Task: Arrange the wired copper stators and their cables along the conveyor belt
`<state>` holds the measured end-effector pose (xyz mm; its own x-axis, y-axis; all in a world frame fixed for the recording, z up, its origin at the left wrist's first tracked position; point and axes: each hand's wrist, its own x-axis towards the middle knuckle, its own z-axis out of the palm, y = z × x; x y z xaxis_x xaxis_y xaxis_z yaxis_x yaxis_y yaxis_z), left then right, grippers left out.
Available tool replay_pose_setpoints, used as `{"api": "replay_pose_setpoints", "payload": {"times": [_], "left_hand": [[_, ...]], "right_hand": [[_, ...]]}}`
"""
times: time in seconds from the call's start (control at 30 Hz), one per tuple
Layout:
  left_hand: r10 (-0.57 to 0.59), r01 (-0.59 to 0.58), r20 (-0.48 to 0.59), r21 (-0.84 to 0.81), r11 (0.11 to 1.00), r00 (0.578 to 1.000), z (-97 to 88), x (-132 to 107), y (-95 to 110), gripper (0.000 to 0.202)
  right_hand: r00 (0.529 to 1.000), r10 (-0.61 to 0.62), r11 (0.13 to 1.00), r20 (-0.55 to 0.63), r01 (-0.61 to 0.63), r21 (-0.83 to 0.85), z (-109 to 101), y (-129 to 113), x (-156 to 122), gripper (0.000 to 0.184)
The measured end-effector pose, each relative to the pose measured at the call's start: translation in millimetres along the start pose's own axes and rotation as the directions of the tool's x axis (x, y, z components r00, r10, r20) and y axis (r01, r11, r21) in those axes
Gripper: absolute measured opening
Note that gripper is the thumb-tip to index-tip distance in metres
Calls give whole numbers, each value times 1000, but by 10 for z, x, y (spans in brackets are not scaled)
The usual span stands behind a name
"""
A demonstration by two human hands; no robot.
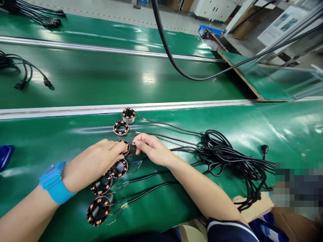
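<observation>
Several motor stators with copper windings lie in a slanting row on the green bench. My left hand (97,161), with a blue wrist strap (56,183), has its fingers closed on one stator (128,147) partway along the row. Just to the right, my right hand (150,148) pinches a thin wire by that stator; its fingertips partly hide the wire's end. Beyond the hands are an upper stator (121,128) and the farthest stator (129,116). Toward me lies the nearest stator (99,210), its thin leads joined to a black cable (148,191).
A tangled bundle of black cables (227,151) lies to the right. Behind a pale rail (63,111) runs a green conveyor surface (101,74) with more black cords (27,67) at left. A thick black cable (176,69) hangs across the upper view. A blue tray (5,156) sits far left.
</observation>
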<state>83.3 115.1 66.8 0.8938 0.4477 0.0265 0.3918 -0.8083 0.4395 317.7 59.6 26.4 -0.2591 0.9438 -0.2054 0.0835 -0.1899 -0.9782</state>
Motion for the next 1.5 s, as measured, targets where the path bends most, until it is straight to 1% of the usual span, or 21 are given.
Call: {"api": "replay_pose_setpoints", "payload": {"times": [0.1,0.2,0.23,0.37,0.47,0.53,0.6,0.67,0.73,0.77,0.83,0.87,0.9,0.97,1.03,1.1,1.17,1.23,1.3,1.4,1.5], "left_hand": [[-12,5,-86,-80,997,996,-42,-12,-131,20],[18,-15,-225,15,1000,974,-85,62,-326,25],[31,-19,-245,52,998,969,-94,105,-385,25],[99,-76,-207,118,990,973,-86,280,-532,26],[123,-105,-167,110,988,978,-61,333,-564,22],[117,-107,-122,82,991,986,-48,324,-562,20],[108,-103,-89,62,993,990,-44,295,-549,20],[94,-91,-83,41,995,992,-55,266,-531,20],[79,-78,-114,7,997,990,-80,267,-525,19],[67,-68,-147,-1,998,987,-94,288,-531,18],[56,-50,-244,31,998,968,-117,382,-566,19],[69,-51,-286,68,996,956,-121,451,-595,21],[86,-55,-307,108,993,948,-122,530,-628,23],[132,-88,-286,159,983,949,-114,690,-697,27],[153,-118,-219,165,979,964,-108,816,-757,29],[160,-135,-158,156,978,974,-117,889,-799,32],[168,-151,-115,140,979,979,-132,921,-824,36],[168,-157,-81,120,980,982,-141,932,-815,39],[146,-140,-66,96,986,987,-139,920,-751,40],[96,-89,-80,91,992,992,-159,828,-589,37],[-32,65,-165,196,978,986,-304,545,-505,39]], "right_hand": [[978,-177,966,-113,151,-211,-56,-118,-33,19],[889,-391,875,-239,278,-397,-138,-227,57,21],[888,-403,857,-222,282,-431,-162,-241,116,22],[979,-190,916,-81,147,-373,-207,-171,372,28],[989,-58,997,-136,49,-65,-191,-63,469,22],[988,70,987,-137,-49,153,-174,-15,473,18],[982,164,960,-92,-138,244,-170,-4,438,18],[989,131,978,-67,-117,175,-198,-38,381,19],[993,-26,1000,-115,28,12,-268,-111,332,20],[978,-125,991,-170,114,-76,-319,-155,323,20],[899,-308,940,-311,236,-246,-437,-235,354,20],[859,-364,913,-360,252,-322,-497,-262,395,20],[847,-383,892,-369,236,-385,-552,-278,451,21],[908,-298,889,-294,152,-433,-631,-270,582,25],[973,-138,934,-185,65,-353,-664,-227,697,29],[988,-37,987,-147,13,-163,-663,-173,770,27],[981,32,999,-190,-28,26,-654,-132,804,23],[970,100,991,-221,-78,109,-651,-114,806,22],[971,93,995,-218,-84,49,-656,-123,768,24],[987,-18,994,-162,0,-108,-686,-157,641,31],[995,-71,975,-74,53,-215,-747,-147,538,53]]}}
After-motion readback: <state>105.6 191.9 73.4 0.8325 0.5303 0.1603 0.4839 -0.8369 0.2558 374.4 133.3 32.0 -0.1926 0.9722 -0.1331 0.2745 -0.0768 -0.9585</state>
